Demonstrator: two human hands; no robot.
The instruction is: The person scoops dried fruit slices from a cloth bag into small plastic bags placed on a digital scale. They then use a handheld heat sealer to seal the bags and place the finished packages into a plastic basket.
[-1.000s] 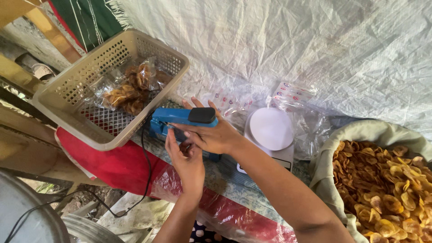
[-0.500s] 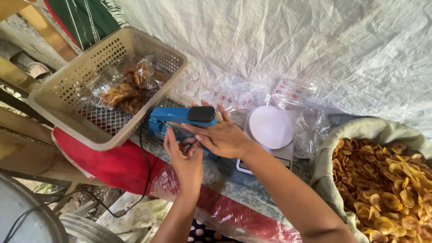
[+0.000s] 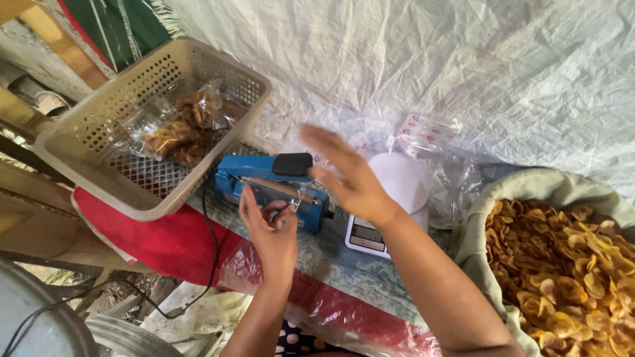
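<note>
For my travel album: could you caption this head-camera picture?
Left hand pinches a clear bag at a blue heat sealer, right hand raised above it, beside a basket and sack of chips.

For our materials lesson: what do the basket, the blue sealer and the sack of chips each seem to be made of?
Basket: beige moulded plastic, matt, with a regular perforated grid. Blue sealer: probably painted metal with a black plastic handle, smooth and slightly glossy. Sack: soft pale cloth or woven fabric, its rim rolled in folds.

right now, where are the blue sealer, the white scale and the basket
blue sealer (image 3: 254, 173), head view, on its blue top arm
white scale (image 3: 401, 180), head view, on its round white platform
basket (image 3: 99, 192), head view, on its near perforated rim
</note>
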